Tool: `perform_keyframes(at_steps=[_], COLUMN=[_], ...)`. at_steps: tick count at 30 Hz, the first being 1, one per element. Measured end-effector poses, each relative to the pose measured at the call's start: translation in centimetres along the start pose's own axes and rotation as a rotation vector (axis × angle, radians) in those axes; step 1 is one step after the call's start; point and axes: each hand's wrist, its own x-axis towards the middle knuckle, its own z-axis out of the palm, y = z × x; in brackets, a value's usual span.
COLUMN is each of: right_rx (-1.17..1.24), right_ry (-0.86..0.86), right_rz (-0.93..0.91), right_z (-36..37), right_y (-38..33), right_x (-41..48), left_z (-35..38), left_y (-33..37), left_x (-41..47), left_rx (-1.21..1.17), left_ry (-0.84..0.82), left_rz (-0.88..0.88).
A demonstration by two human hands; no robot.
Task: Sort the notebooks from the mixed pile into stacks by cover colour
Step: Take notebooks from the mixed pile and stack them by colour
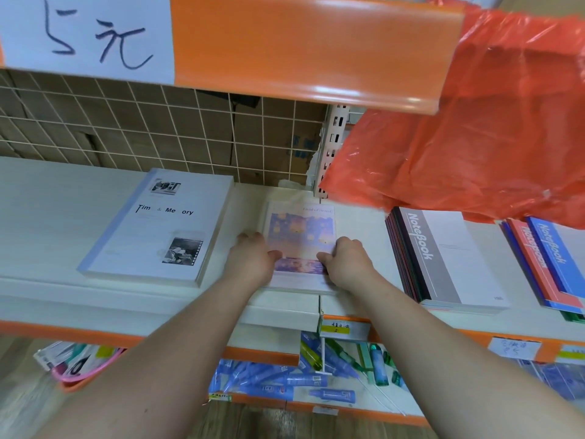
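Note:
A pale notebook with a purple lantern picture [300, 232] lies flat in the middle of the white shelf [57, 198]. My left hand [253, 256] grips its left edge and my right hand [346, 261] grips its right lower edge. To the left rests a thick white stack [158, 226] with black-and-white photos on the top cover. To the right sits a stack topped by a grey and white "Notebook" cover [443, 255]. At the far right lie red [535, 258] and blue [557, 251] "Notebook" covers, overlapping.
An orange shelf lip [300, 58] with a handwritten price sign [91, 36] hangs overhead. A red plastic bag [474, 137] droops above the right stacks. A wire grid [158, 131] backs the shelf. Below, blue and green bottles [316, 372] fill a lower shelf.

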Motion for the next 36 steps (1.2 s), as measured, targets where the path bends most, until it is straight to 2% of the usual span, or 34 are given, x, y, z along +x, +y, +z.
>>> perform_keyframes(at_steps=[5,9,12,15,23,31,36], right_rx=[-0.030,-0.222,-0.379,-0.424,-0.417,-0.392,-0.339], right_ry=[0.084,0.169,0.129,0.092,0.164,0.205,0.180], right_rz=[-0.082,-0.315,-0.421,-0.396,-0.335,-0.234,-0.192], right_z=[-0.8,-2.2,-2.6,-3.2,-7.4,-12.0,-15.7], right_y=[0.2,-0.1,0.0,0.8,6.0,16.0,23.3], right_x=[-0.5,-1.0,-1.0,-1.5,-3.2,-4.1,-3.6], left_z=[-1.2,-2.7,-2.7,-2.1,0.0,4.8,8.3], left_y=[0.8,3.1,4.6,5.5,11.5,21.0,27.7], left_x=[-0.5,-1.2,-1.5,-1.7,-3.4,-5.7,-7.1], left_rx=[0.028,0.082,0.238,0.410,0.417,0.396,0.408], left_ry=[0.108,0.219,0.176,0.110,0.131,0.135,0.118], left_rz=[0.040,0.254,0.405,0.420,0.517,0.630,0.617])
